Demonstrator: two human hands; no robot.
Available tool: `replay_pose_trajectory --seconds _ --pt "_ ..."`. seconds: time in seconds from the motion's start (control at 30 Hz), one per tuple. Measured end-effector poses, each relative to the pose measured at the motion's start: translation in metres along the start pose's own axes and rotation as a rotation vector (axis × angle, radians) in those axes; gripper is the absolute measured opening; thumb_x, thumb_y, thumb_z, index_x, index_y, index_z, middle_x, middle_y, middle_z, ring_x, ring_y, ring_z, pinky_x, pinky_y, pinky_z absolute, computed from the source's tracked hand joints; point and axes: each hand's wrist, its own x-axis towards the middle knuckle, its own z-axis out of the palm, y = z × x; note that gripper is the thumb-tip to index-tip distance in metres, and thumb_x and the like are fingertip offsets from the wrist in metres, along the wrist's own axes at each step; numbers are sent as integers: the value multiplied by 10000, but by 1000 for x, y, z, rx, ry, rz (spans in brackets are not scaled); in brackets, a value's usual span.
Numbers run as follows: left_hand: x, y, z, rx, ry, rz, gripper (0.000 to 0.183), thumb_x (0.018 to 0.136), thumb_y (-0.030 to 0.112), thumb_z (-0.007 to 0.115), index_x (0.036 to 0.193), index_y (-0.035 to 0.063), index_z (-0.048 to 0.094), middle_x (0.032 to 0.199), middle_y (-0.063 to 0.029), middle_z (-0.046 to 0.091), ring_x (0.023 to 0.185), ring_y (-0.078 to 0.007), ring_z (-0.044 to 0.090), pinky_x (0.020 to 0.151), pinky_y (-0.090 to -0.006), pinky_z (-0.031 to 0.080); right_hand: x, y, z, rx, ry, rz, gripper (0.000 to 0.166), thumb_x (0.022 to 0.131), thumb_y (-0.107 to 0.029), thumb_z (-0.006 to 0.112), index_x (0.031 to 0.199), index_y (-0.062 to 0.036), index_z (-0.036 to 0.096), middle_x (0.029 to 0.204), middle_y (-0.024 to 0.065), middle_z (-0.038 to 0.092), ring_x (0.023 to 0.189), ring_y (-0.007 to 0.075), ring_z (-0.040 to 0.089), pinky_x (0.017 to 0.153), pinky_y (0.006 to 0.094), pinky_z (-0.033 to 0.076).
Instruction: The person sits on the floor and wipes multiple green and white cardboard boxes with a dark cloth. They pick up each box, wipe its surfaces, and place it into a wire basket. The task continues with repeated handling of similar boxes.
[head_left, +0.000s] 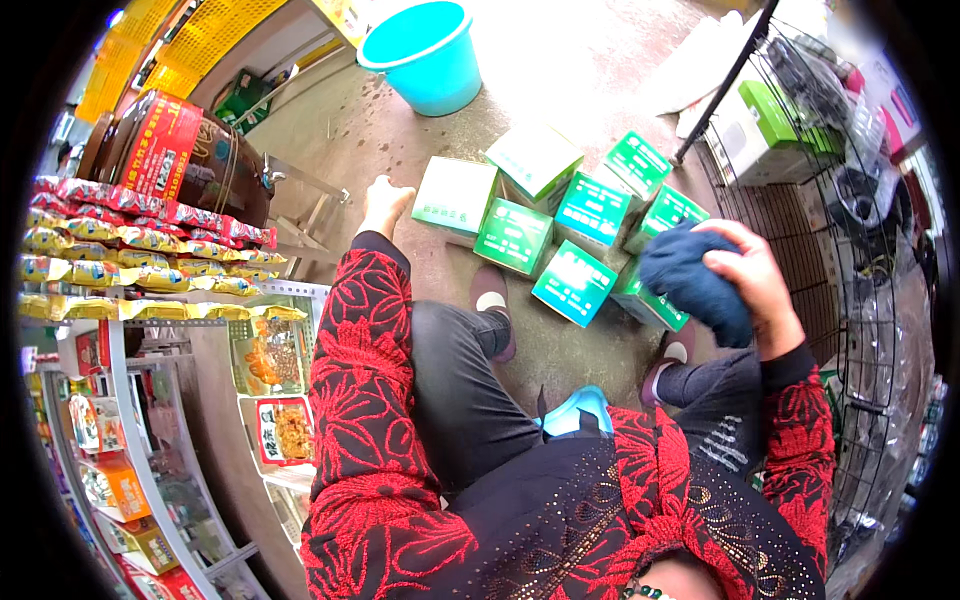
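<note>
My right hand (754, 281) grips a bunched dark blue cloth (694, 274) over the right-hand boxes. My left hand (388, 202) is held out beside a white-topped carton (454, 193); its fingers look curled, but whether it holds something cannot be told. Several green and white cardboard boxes stand close together on the floor between and beyond my feet. Among them are a large white-topped box (536, 159), a green box (514, 236), a blue-green box (575, 283) and another green box (637, 163). The cloth partly hides a green box (651, 300) near my right foot.
A turquoise bucket (424, 56) stands on the floor ahead. At left are a large brown jar (214, 161) with a tap, rows of snack packets (150, 262) and a shelf (135, 420) of packaged goods. A black wire rack (847, 300) holding bags and boxes runs along the right.
</note>
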Motion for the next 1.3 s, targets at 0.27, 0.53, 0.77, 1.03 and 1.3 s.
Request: replay_pose_trajectory --seconds 0.27,0.53,0.77,1.03,1.3 --pt "-35 -12 77 -677 -91 -346 913 668 453 717 1356 11 312 1323 -253 395 1223 -355 400 933 -472 405 106 19 123 -65 -37 -108 291 794 -90 630 1072 -11 592 983 35 609 909 112 551 840 252 434" --pt "-38 -37 129 -1037 -76 -179 857 699 277 742 1383 127 249 1293 -146 404 1155 -301 431 788 -516 436 257 53 237 -351 -25 -608 377 760 -125 633 1129 -106 559 1020 130 587 931 297 582 804 342 471" --pt "-47 -34 111 -1249 -58 -269 484 767 149 684 1197 124 463 924 12 543 782 -74 539 581 -195 454 282 107 311 -930 -254 -812 418 707 -227 668 1110 -183 566 1134 101 525 999 293 534 817 396 431" --pt "-48 -19 107 -1305 46 -269 472 739 63 728 1158 -9 523 989 -51 604 872 -114 568 767 -247 477 339 101 319 -1017 144 -539 303 754 -259 640 1047 -205 586 1011 87 566 894 312 570 715 429 479" --pt "-58 -31 111 -1228 74 -339 387 762 114 705 1113 27 564 860 2 600 735 -76 565 596 -215 473 318 101 332 -988 -21 -783 306 692 -170 642 990 -171 576 961 91 578 793 307 589 673 411 485"
